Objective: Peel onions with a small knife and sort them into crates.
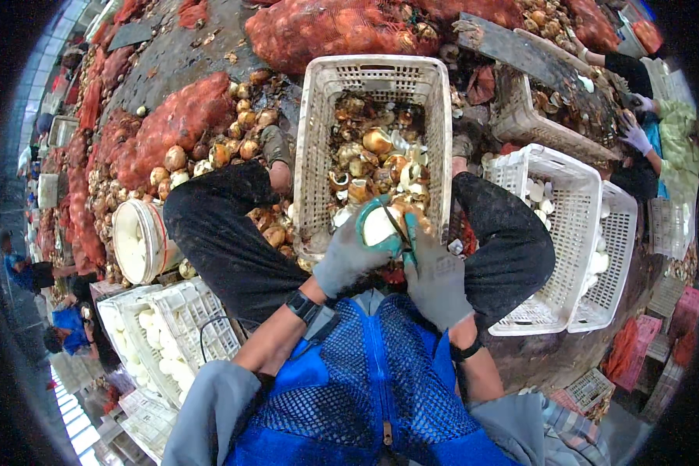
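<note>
My left hand [348,252], in a grey glove with teal fingers, is closed around a peeled white onion [379,226]. My right hand [436,279], gloved the same way, grips a thin dark knife [395,223] whose blade lies against the onion's right side; its handle is hidden in the fingers. Both hands are over the near end of a dirty white plastic crate [305,155] between my legs. Inside the crate lie brown onion skins and trimmings [377,141], partly blocked from view by my hands.
Loose brown onions [175,158] and red mesh sacks [180,116] lie at the left. A white bucket [134,242] and crates of peeled onions [163,342] stand by my left leg. White crates [555,233] stand at right. A co-worker's gloved hand [635,136] is farther right.
</note>
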A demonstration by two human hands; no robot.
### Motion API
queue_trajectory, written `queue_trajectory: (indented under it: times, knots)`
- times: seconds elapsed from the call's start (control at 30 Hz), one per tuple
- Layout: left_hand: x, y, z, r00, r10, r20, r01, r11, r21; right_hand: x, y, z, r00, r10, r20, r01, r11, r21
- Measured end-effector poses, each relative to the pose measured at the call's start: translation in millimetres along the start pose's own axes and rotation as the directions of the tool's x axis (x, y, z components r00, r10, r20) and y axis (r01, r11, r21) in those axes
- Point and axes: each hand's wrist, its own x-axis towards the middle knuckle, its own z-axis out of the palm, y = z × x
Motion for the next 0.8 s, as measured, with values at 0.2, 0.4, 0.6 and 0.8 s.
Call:
queue_trajectory:
  times: [0.2,0.4,0.6,0.8]
  knots:
    - [1.2,-1.7,-2.7,1.0,0.012,-0.01,-0.011,1.0,0.023,4.6,0.3,13.8,0.996,0.039,-0.08,-0.023,0.981,0.191]
    - [6.0,5.7,-6.5,0.999,-0.032,-0.02,0.037,0.95,0.309,17.1,15.3,19.6,0.984,0.178,-0.022,-0.139,0.837,0.53]
    - [6.5,3.1,-5.9,0.997,0.07,0.022,-0.073,0.971,0.226,12.7,45.1,44.0,0.975,0.194,-0.109,-0.141,0.919,0.367]
    - [-3.7,-1.7,-7.1,0.984,-0.161,0.069,0.173,0.819,-0.547,11.8,51.1,46.1,0.947,0.245,-0.206,-0.158,0.917,0.365]
